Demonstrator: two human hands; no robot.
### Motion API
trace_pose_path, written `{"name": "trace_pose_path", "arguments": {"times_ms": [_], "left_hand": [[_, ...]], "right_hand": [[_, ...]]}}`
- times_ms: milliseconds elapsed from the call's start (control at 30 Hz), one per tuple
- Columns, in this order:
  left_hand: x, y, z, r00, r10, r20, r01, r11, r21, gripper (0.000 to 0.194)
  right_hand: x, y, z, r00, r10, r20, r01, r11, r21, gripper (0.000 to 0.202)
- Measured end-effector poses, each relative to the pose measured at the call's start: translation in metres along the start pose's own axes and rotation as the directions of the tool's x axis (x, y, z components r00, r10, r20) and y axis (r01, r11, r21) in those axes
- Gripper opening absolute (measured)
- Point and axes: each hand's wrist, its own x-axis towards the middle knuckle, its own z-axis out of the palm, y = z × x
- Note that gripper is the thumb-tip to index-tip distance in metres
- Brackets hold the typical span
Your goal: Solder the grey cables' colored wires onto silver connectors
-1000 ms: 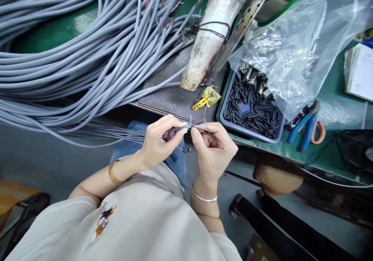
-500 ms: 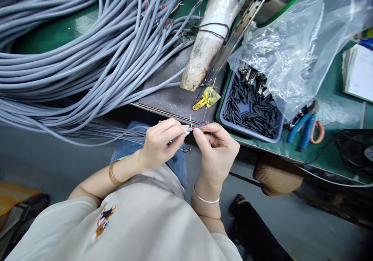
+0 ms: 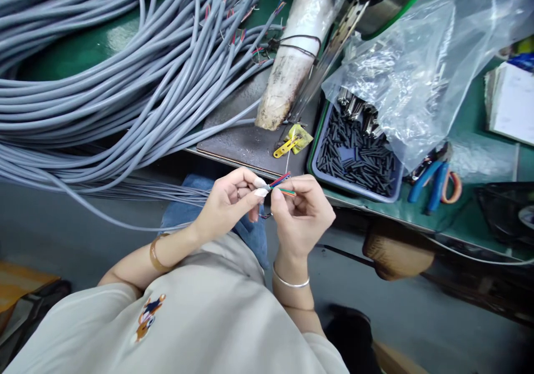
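Between thumb and fingers, my left hand pinches the end of a grey cable, just beyond the table's front edge. Several thin coloured wires, red, blue, green and orange among them, fan out from that end. My right hand is closed at the wires, its thumb and forefinger on them. A thin pale strand stands up beside the wires. Many grey cables with stripped coloured ends lie in a thick bundle on the left of the table.
A blue tray of short black tubes and metal parts stands right of a dark board. On the board lies a yellow tool, below a wrapped white roll. Pliers and a plastic bag are farther right.
My right hand has shifted slightly left, and its fingers sit differently on the wires. The wires have split into two groups. My left fingers have moved on the cable end.
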Motion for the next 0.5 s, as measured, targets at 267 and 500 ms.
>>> {"name": "trace_pose_path", "arguments": {"times_ms": [267, 500], "left_hand": [[0.0073, -0.0022, -0.0006, 0.974, 0.200, -0.101, -0.195, 0.979, 0.058, 0.027], [0.0064, -0.0070, -0.0065, 0.926, 0.374, -0.063, -0.337, 0.888, 0.314, 0.016]], "right_hand": [[0.0029, -0.0022, 0.0005, 0.992, 0.124, -0.007, -0.123, 0.989, 0.082, 0.014], [0.0032, -0.0017, -0.0033, 0.989, 0.143, -0.027, -0.142, 0.989, 0.028, 0.012]]}}
